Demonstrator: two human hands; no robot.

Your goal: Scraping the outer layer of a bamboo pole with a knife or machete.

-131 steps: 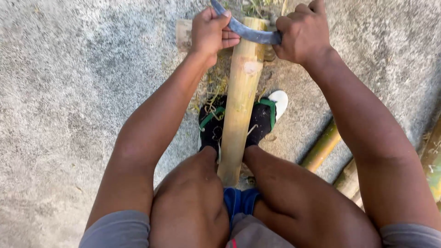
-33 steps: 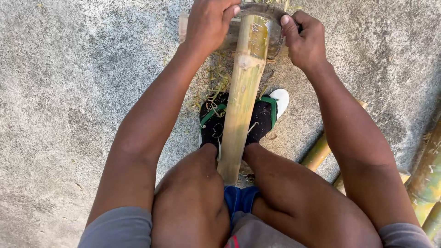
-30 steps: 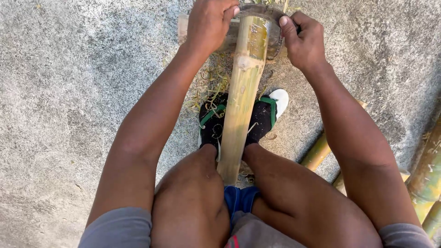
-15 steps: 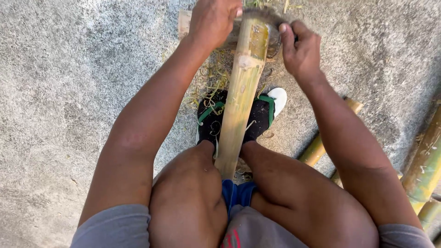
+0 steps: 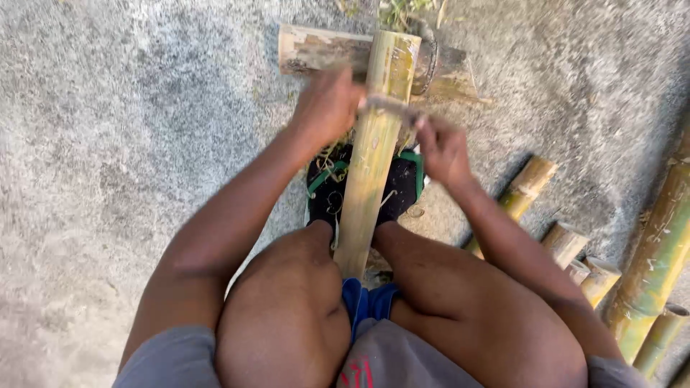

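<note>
A thick bamboo pole (image 5: 374, 154) runs from between my knees up onto a wooden log (image 5: 323, 52) on the concrete. My left hand (image 5: 327, 106) and my right hand (image 5: 444, 149) each grip one end of a curved blade (image 5: 388, 106) laid across the pole, about a third of the way down from its far end. Both hands are blurred by motion. My black and green shoes (image 5: 332, 188) rest on either side of the pole.
Several cut bamboo pieces (image 5: 575, 248) lie at the right, beside a long greenish bamboo pole (image 5: 658, 251) along the right edge. Rough grey concrete ground (image 5: 129, 144) spreads to the left. Dry shavings lie around my feet.
Both hands have drawn the blade down the pole toward me, away from the far end by the log. The view has tilted, showing more bamboo pieces at the right.
</note>
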